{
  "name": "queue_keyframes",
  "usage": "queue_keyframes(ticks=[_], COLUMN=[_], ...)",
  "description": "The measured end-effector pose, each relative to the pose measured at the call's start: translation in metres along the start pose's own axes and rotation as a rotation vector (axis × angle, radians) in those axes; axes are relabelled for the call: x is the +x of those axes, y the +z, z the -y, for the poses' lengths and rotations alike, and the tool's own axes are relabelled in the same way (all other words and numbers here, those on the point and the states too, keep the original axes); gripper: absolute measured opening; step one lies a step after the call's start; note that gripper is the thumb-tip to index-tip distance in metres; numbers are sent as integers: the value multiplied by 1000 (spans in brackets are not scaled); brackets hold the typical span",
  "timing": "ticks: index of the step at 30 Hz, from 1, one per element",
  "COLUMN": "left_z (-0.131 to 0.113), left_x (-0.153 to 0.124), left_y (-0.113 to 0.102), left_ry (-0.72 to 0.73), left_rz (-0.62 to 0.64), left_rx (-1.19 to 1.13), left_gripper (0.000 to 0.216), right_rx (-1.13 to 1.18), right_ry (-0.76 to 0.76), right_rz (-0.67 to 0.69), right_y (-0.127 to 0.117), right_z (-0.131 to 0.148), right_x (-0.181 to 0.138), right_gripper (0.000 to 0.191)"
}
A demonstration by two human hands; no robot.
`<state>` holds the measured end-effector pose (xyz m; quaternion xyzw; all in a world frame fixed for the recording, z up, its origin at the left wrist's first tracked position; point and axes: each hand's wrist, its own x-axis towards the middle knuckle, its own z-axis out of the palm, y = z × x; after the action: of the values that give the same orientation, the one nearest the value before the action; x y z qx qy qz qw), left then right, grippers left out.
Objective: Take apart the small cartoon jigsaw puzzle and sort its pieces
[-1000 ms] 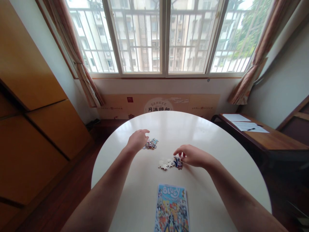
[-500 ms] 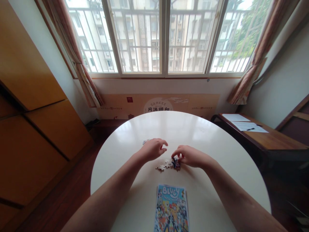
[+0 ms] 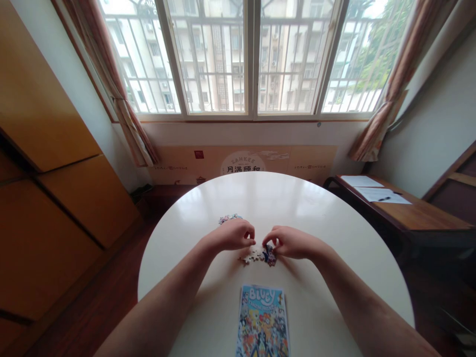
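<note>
Both my hands hover over a small cluster of joined puzzle pieces point(image 3: 256, 257) in the middle of the round white table point(image 3: 320, 218). My left hand point(image 3: 232, 234) is curled in a pinch right above the pale pieces. My right hand point(image 3: 288, 242) is also pinched, its fingertips on the dark coloured pieces at the cluster's right end. What either pinch holds is too small to make out. A heap of loose puzzle pieces point(image 3: 228, 218) lies just behind my left hand, partly hidden by it.
A colourful Bluey picture card point(image 3: 263, 322) lies flat near the table's front edge. A wooden side desk with papers and a pen point(image 3: 375, 194) stands to the right. Orange cabinets point(image 3: 48, 163) line the left wall; a barred window is ahead.
My left hand came back from the loose heap to the joined cluster and closed into a pinch. My right hand stayed at the cluster's right end.
</note>
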<state>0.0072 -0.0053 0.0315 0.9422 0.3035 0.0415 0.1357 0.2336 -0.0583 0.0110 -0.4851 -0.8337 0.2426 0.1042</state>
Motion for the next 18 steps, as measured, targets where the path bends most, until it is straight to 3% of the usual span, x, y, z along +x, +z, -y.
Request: queue_keyframes(ticks=[7, 13, 18], left_z=[-2, -1, -4], left_x=[-5, -5, -7], left_y=[-9, -7, -7], left_ry=[31, 19, 46], left_rz=[79, 196, 228], left_rx=[-84, -162, -152], left_gripper=[17, 35, 40], right_rx=[-1, 0, -15], right_ry=[-4, 6, 85], right_rz=[9, -5, -30], right_y=[0, -1, -4], right_z=[-1, -6, -10], right_x=[0, 0, -1], right_gripper=[39, 39, 36])
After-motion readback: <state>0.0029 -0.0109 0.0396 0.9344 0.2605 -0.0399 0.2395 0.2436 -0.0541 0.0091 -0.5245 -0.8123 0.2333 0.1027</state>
